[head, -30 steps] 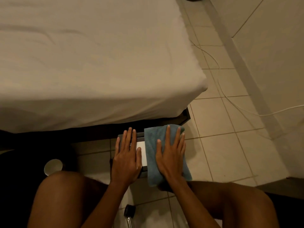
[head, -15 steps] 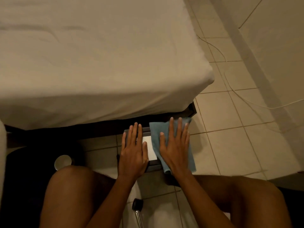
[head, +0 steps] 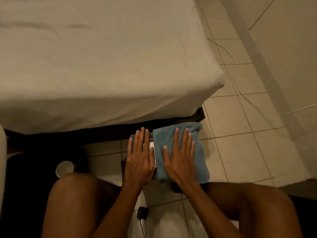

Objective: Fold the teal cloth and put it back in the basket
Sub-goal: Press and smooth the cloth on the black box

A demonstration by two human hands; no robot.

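beside bed edge [head: 120, 117], right hand [head: 181, 158] flat, fingers spread, on teal cloth [head: 200, 152]; left hand [head: 139, 160] flat on basket [head: 151, 134]; overhanging cloth may slip.

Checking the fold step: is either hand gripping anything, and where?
Nothing is gripped. The right hand lies flat, fingers spread, on the middle of the folded teal cloth; the left hand rests flat beside it.

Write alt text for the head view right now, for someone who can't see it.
A person's right hand lies flat on a folded teal terry cloth that rests over a dark box-like container on the tiled floor; the left hand lies flat on the container beside it. A white-sheeted bed fills the view above.
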